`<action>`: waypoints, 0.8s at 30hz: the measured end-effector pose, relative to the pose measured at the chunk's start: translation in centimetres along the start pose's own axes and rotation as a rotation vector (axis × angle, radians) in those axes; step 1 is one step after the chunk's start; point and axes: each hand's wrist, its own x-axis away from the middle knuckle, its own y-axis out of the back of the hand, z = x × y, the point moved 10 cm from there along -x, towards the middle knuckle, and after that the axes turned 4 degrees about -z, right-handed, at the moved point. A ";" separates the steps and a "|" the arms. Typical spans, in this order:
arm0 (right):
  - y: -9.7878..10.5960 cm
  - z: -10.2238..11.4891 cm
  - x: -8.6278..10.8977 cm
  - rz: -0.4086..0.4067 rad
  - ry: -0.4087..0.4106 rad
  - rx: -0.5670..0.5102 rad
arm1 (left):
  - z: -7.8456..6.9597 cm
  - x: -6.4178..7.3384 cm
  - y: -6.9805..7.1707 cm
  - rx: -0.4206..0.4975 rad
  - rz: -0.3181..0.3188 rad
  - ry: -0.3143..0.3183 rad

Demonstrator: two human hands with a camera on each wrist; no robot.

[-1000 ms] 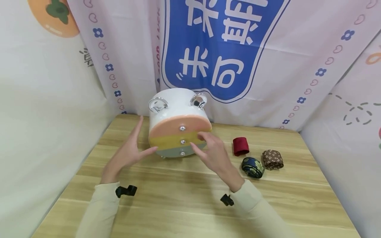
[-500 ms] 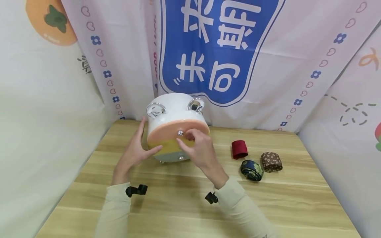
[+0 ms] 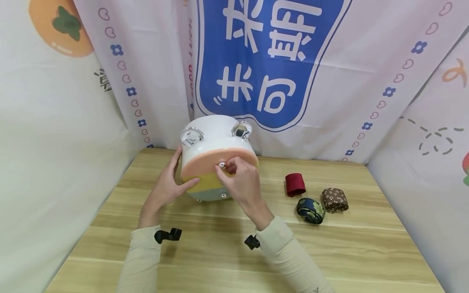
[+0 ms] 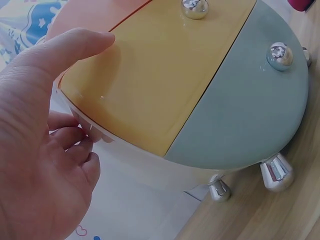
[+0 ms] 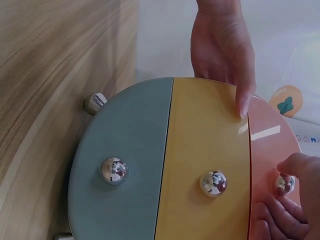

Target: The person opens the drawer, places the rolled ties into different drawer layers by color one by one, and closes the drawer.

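Observation:
A small rounded drawer box (image 3: 216, 130) stands at the back of the table, with a white shell and silver ear-like rings on top. Its front has a pink drawer (image 3: 199, 165), a yellow drawer (image 4: 150, 75) and a grey-green drawer (image 5: 125, 130), each with a shiny round knob. My left hand (image 3: 165, 185) holds the box's left side, thumb (image 4: 82, 42) over the front near the pink-yellow seam, other fingers along the shell. My right hand (image 3: 244, 183) pinches the pink drawer's knob (image 5: 286, 184) between thumb and fingers. The drawer fronts sit flush.
To the right on the wooden table (image 3: 205, 252) lie a rolled red fabric strip (image 3: 295, 184), a rolled navy floral necktie (image 3: 310, 211) and a rolled brown patterned necktie (image 3: 335, 200). A printed cloth (image 3: 329, 122) hangs directly behind the box.
My right hand has moved up and left from in front of the yellow drawer to the pink drawer's knob and now pinches it. My left hand has closed in on the box's left side.

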 end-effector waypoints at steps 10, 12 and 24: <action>0.2 0.5 0.1 -0.029 0.026 0.003 | 0.2 0.0 0.0 0.008 -0.009 0.013; 0.3 0.6 0.1 -0.031 0.029 0.004 | 0.2 0.0 0.0 0.004 -0.012 0.013; 0.6 0.8 0.5 -0.025 0.040 0.023 | 0.5 0.0 0.1 0.004 -0.020 0.005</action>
